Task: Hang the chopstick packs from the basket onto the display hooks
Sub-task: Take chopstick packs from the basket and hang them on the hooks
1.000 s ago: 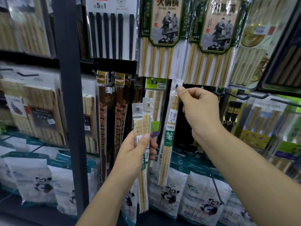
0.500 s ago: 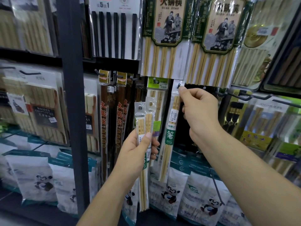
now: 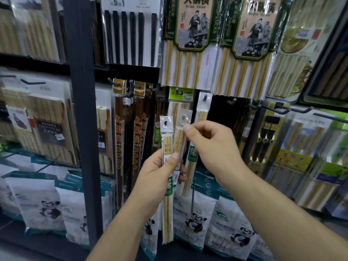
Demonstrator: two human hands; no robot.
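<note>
- A shop display rack filled the view, split left of centre by a dark upright post [image 3: 81,110]. Rows of hooks carried packs of chopsticks under dim, cool light.
- Along the rack's bottom edge stood white bags [image 3: 43,204] printed with a cartoon panda.
- At the top edge, a white card [image 3: 130,34] of black chopsticks read "5" and "1".
- Beside it, the green-trimmed packs [image 3: 190,44] read "火锅筷" and "CHOPSTICKS" around a drawing of two seated figures.
- Left of the post, a dark label [image 3: 49,131] read "WOODEN CHOPSTICKS".
- Just right of the post hung brown packs [image 3: 120,129] with orange characters too blurred to read surely.
- The left hand [image 3: 158,176] gripped two slim clear packs upright in front of the rack's middle. Its thumb pressed across the front pack [image 3: 167,213], which bore a green label and a barcode sticker.
- The right hand [image 3: 212,147] had its fingers curled and pinched the rear pack [image 3: 178,140] near the top, just under its hang tab.
- A third matching pack [image 3: 201,112] hung on a hook [image 3: 204,96] below the green-trimmed packs, behind the right hand. Its green label showed a white character.
</note>
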